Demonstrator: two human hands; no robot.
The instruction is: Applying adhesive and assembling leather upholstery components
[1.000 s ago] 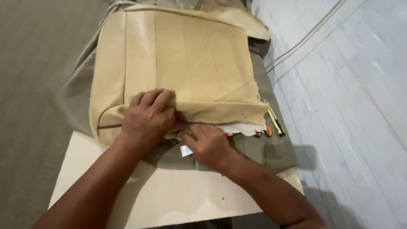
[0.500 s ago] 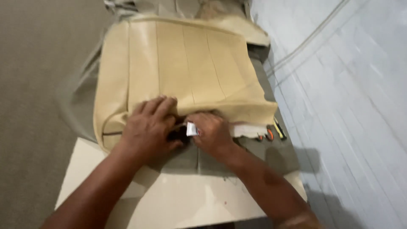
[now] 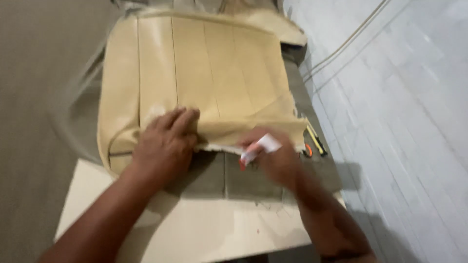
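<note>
**Two hands at the near edge of a tan seat cover**

Nearest the camera lies a pale board (image 3: 195, 234), flat, with both forearms reaching over it. On its far part rests a grey-green fabric panel (image 3: 234, 178), stitched into sections.

The left hand (image 3: 165, 143) lies palm down on the near edge of the tan seat cover (image 3: 204, 78), fingers spread slightly and curled over the hem, pressing it flat rather than gripping around it. The right hand (image 3: 275, 158) is blurred; it sits just beside the same hem, to the right, closed loosely on a small white tag-like piece (image 3: 261, 146) that sticks up between its fingers. A touch of orange shows under it, too blurred to identify.

Right of that hand, near the cover's corner, lie a yellow-and-black tool (image 3: 317, 141) and a small orange-handled tool (image 3: 307, 150), close together on the fabric.

The seat cover stretches away from the hands, ribbed with lengthwise seams, covering most of the fabric beneath. Beyond and to the right runs a pale tiled floor (image 3: 404, 97) with a thin cable (image 3: 351, 41) crossing it. To the left is a grey-brown surface (image 3: 44, 97).
</note>
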